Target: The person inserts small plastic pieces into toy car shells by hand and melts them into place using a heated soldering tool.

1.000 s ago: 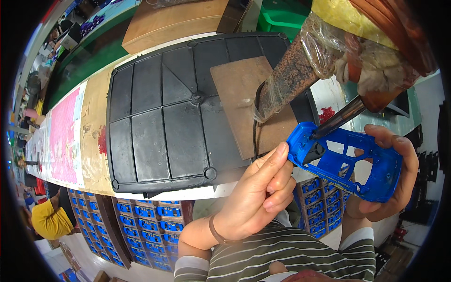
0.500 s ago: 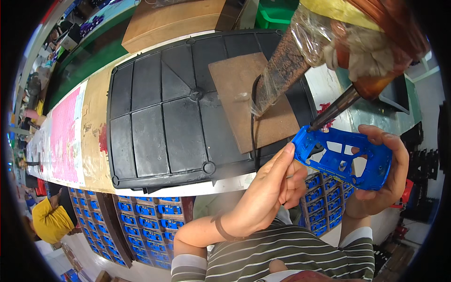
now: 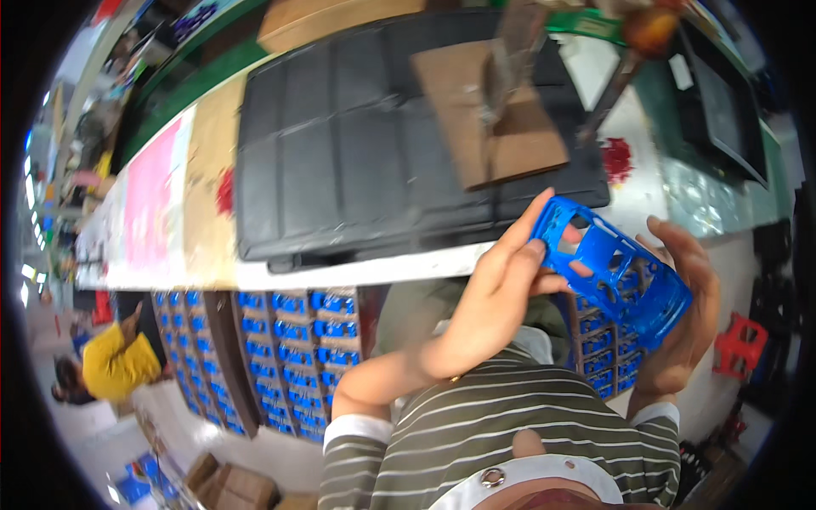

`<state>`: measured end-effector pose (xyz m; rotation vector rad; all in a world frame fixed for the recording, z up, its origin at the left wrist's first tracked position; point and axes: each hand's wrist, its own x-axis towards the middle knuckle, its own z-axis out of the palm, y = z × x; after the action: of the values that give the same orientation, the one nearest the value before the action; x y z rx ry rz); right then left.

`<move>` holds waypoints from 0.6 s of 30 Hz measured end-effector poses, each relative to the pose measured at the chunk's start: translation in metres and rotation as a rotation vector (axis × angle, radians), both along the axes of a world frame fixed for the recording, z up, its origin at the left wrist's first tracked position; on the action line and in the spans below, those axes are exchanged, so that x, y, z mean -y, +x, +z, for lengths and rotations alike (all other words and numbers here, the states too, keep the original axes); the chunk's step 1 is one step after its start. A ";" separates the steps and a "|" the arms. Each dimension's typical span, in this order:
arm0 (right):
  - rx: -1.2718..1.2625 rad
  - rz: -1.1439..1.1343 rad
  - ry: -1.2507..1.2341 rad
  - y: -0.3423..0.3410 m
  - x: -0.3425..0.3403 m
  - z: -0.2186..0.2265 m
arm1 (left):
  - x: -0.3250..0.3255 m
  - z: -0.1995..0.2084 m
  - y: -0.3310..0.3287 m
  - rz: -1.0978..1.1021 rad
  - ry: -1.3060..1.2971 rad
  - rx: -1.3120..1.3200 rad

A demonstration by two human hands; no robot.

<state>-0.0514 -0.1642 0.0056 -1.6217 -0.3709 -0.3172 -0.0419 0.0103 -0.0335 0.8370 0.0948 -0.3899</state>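
Note:
A glossy blue plastic toy car body shell (image 3: 659, 310) with cut-out window openings is held up in front of the bench, between my two hands. My left hand (image 3: 497, 285) pinches its left end, the thumb on the near side. Around its right end curls my right hand (image 3: 693, 293), its palm and some fingers partly hidden behind the shell. Beyond the shell, apart from it, a dark metal rod (image 3: 612, 98) slants down from the fixture overhead. A metal post (image 3: 514, 55) stands on a brown board (image 3: 531, 144), blurred by motion.
The brown board lies on a large black ribbed plastic panel (image 3: 340, 153) on the bench. Racks of blue shells (image 3: 293, 361) stand below the bench edge. A dark framed panel (image 3: 722, 119) is at far right, a red stool (image 3: 739, 344) at right. A person in yellow (image 3: 123, 361) is at left.
The shell has come away from the rod's tip toward me and been turned so its outer side shows. Both hands moved with it. The view has shifted.

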 end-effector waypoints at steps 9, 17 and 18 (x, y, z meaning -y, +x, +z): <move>-0.877 0.636 0.033 -0.014 0.003 -0.042 | -0.028 -0.011 -0.057 0.352 0.821 0.709; -0.818 0.670 0.051 -0.019 -0.037 -0.071 | -0.146 -0.004 -0.082 0.834 1.322 0.869; -0.813 0.660 0.052 -0.018 -0.039 -0.072 | -0.173 -0.005 -0.079 0.918 1.498 0.760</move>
<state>-0.0692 -0.1249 -0.0667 -1.3532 -0.2395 0.8062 -0.1212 0.1837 -0.0387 2.2006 0.0382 1.0453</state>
